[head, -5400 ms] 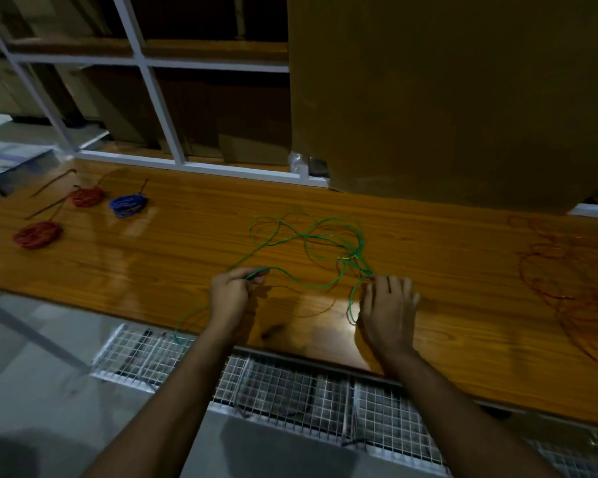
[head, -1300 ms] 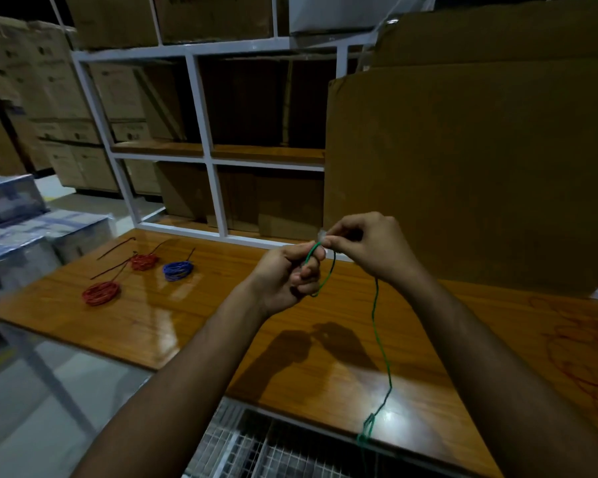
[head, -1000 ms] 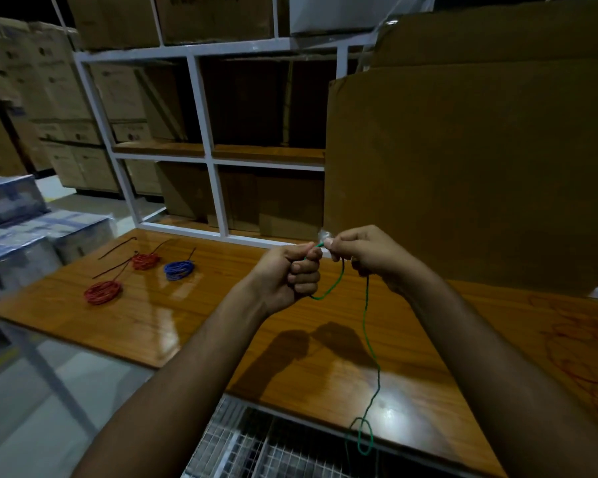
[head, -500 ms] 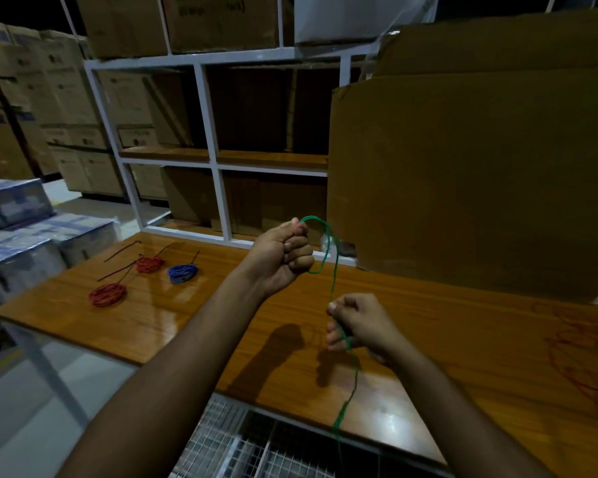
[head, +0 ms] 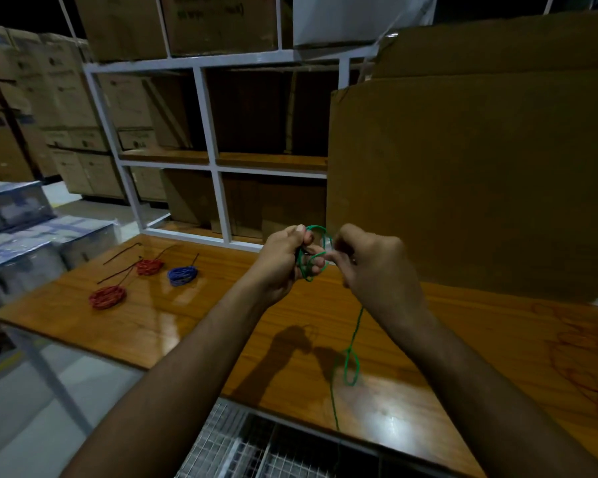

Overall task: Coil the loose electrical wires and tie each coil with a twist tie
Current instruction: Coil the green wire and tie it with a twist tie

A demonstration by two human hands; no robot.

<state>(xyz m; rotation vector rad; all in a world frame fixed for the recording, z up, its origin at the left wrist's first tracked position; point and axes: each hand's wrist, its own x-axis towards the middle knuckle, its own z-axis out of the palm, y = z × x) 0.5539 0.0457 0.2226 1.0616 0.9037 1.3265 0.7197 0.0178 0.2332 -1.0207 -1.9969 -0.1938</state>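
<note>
Since half a second ago our right hand [head: 377,267] came back up beside our left hand [head: 283,263] mid-frame. Both sets of fingers are curled, pinching the green wire [head: 311,253] loops; its tail hangs down over the wooden table [head: 187,315].

Three wire coils [head: 145,277] lie on the table [head: 187,315], left of frame. Both hands [head: 332,263] meet mid-frame, above it. Cardboard [head: 463,174] stands behind, upper right
</note>
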